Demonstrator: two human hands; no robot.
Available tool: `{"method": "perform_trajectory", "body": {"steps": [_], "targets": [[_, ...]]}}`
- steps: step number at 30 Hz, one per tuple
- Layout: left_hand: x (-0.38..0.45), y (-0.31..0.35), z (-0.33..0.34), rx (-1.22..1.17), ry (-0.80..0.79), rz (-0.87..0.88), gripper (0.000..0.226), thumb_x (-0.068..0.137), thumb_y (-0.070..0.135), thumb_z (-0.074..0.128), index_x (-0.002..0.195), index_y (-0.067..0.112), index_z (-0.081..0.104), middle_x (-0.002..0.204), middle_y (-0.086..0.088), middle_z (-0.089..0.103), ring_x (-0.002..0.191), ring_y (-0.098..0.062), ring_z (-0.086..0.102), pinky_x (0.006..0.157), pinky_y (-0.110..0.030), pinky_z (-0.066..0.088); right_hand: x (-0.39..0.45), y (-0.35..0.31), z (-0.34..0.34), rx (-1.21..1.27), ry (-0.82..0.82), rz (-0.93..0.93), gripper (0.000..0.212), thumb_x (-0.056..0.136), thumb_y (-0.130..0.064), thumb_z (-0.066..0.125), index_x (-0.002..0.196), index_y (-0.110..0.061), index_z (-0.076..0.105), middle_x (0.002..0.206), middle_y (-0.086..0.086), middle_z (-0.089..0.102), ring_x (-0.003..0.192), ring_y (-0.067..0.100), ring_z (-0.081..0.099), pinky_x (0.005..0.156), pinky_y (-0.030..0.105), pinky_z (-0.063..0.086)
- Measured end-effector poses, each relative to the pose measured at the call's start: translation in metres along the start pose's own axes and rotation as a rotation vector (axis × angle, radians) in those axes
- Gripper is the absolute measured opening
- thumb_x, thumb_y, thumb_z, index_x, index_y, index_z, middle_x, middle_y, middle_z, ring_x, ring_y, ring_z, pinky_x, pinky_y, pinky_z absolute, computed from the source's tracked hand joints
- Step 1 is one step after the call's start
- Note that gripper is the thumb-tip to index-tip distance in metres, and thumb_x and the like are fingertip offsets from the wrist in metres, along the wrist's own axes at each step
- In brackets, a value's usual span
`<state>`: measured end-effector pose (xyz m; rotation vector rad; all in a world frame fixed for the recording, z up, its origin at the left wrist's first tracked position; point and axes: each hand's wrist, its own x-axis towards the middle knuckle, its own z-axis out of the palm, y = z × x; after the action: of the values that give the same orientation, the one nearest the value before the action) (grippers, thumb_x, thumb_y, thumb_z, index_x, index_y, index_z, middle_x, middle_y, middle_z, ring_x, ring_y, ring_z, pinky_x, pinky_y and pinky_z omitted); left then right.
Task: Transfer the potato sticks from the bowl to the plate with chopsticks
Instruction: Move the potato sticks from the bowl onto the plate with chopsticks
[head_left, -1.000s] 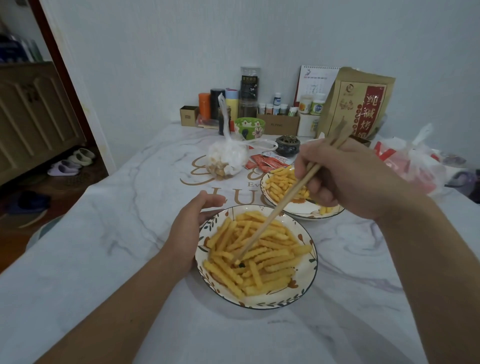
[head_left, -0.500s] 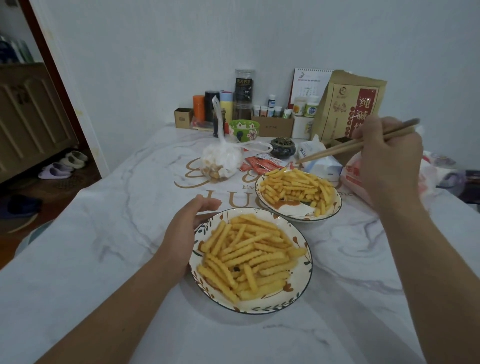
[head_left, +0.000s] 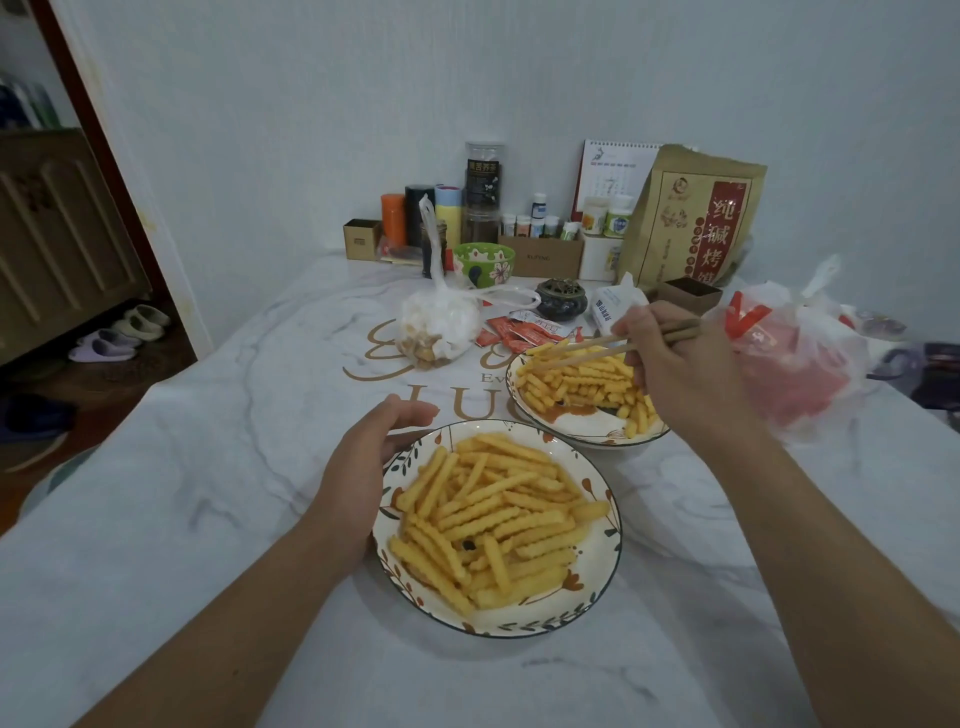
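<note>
Right hand (head_left: 680, 374) grips chopsticks (head_left: 582, 351), tips over sticks on far plate (head_left: 582, 431). Left hand (head_left: 363, 467) relaxed, fingers loosely curved against near bowl's (head_left: 613, 519) left rim. Potato sticks (head_left: 493, 514) heaped in bowl.

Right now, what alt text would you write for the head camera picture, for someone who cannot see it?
A person's right hand holds chopsticks over a far plate of potato sticks, while the left hand rests against the rim of a nearer bowl heaped with more. Both dishes sit on a marble-patterned table with jars, bags and boxes at its far end.
</note>
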<state>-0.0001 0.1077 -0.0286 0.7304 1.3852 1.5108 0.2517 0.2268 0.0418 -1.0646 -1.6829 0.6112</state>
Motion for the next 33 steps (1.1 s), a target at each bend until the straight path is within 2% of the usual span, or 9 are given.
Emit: {"method": "perform_trajectory", "body": {"steps": [5, 10, 12, 15, 17, 23, 25, 29, 33], "targets": [[0.0, 0.0, 0.0, 0.004, 0.002, 0.004, 0.042, 0.106, 0.048, 0.046, 0.103, 0.023, 0.079, 0.114, -0.006, 0.079, 0.11, -0.03, 0.074, 0.099, -0.053, 0.058, -0.002, 0.004, 0.003, 0.119, 0.055, 0.058, 0.042, 0.107, -0.038, 0.046, 0.085, -0.012, 0.07, 0.061, 0.0, 0.054, 0.052, 0.011, 0.049, 0.049, 0.028, 0.039], [0.0, 0.0, 0.0, 0.008, 0.0, 0.018, 0.042, 0.106, 0.047, 0.046, 0.106, 0.021, 0.078, 0.116, -0.007, 0.078, 0.11, -0.03, 0.074, 0.096, -0.051, 0.059, 0.003, -0.012, -0.008, 0.367, 0.323, 0.156, 0.054, 0.109, -0.042, 0.04, 0.076, -0.007, 0.066, 0.053, 0.004, 0.053, 0.041, 0.014, 0.045, 0.04, 0.025, 0.036], [-0.001, 0.0, 0.0, 0.008, -0.002, 0.016, 0.042, 0.106, 0.047, 0.046, 0.107, 0.02, 0.078, 0.115, -0.007, 0.078, 0.108, -0.031, 0.074, 0.095, -0.05, 0.059, 0.005, -0.02, -0.012, 0.451, 0.371, 0.234, 0.057, 0.109, -0.044, 0.039, 0.072, -0.009, 0.065, 0.049, 0.002, 0.053, 0.039, 0.014, 0.044, 0.04, 0.025, 0.036], [-0.001, 0.001, 0.0, 0.006, -0.005, 0.014, 0.042, 0.106, 0.047, 0.046, 0.104, 0.021, 0.078, 0.114, -0.008, 0.079, 0.109, -0.031, 0.074, 0.097, -0.052, 0.058, 0.006, -0.031, -0.017, 0.575, 0.313, 0.37, 0.058, 0.108, -0.045, 0.042, 0.068, -0.009, 0.064, 0.052, 0.003, 0.054, 0.043, 0.014, 0.044, 0.043, 0.025, 0.033], [-0.001, 0.001, 0.0, 0.004, -0.008, 0.014, 0.042, 0.107, 0.047, 0.045, 0.101, 0.023, 0.079, 0.116, -0.007, 0.078, 0.111, -0.03, 0.073, 0.098, -0.052, 0.058, 0.005, -0.039, -0.017, 0.627, 0.192, 0.409, 0.059, 0.107, -0.044, 0.044, 0.062, -0.011, 0.065, 0.054, 0.004, 0.052, 0.046, 0.014, 0.042, 0.044, 0.025, 0.03], [-0.002, 0.002, 0.0, 0.004, -0.004, 0.012, 0.042, 0.107, 0.046, 0.044, 0.101, 0.022, 0.079, 0.112, -0.007, 0.079, 0.109, -0.029, 0.074, 0.1, -0.053, 0.057, -0.011, -0.064, -0.007, 0.449, -0.199, 0.227, 0.06, 0.107, -0.044, 0.044, 0.059, -0.019, 0.069, 0.058, 0.008, 0.05, 0.048, 0.019, 0.04, 0.042, 0.027, 0.03], [-0.003, 0.002, 0.0, 0.002, 0.001, 0.009, 0.042, 0.107, 0.046, 0.046, 0.1, 0.022, 0.079, 0.112, -0.007, 0.079, 0.109, -0.029, 0.074, 0.099, -0.052, 0.058, -0.017, -0.071, 0.001, 0.451, -0.185, 0.233, 0.059, 0.106, -0.045, 0.044, 0.063, -0.015, 0.069, 0.055, 0.008, 0.05, 0.045, 0.02, 0.04, 0.041, 0.026, 0.031], [-0.003, 0.003, 0.001, 0.0, 0.0, -0.002, 0.042, 0.106, 0.047, 0.046, 0.106, 0.019, 0.077, 0.114, -0.008, 0.079, 0.106, -0.031, 0.075, 0.089, -0.045, 0.06, -0.021, -0.074, 0.018, 0.401, -0.012, 0.339, 0.063, 0.106, -0.051, 0.04, 0.069, -0.007, 0.066, 0.048, 0.005, 0.05, 0.04, 0.019, 0.042, 0.042, 0.028, 0.033], [-0.002, 0.002, 0.0, 0.024, -0.003, 0.015, 0.043, 0.107, 0.047, 0.044, 0.101, 0.024, 0.08, 0.114, -0.005, 0.079, 0.106, -0.026, 0.075, 0.09, -0.045, 0.059, -0.021, -0.074, 0.022, 0.357, 0.011, 0.386, 0.066, 0.106, -0.053, 0.038, 0.076, -0.002, 0.066, 0.046, 0.004, 0.051, 0.037, 0.016, 0.043, 0.04, 0.025, 0.035]]}}
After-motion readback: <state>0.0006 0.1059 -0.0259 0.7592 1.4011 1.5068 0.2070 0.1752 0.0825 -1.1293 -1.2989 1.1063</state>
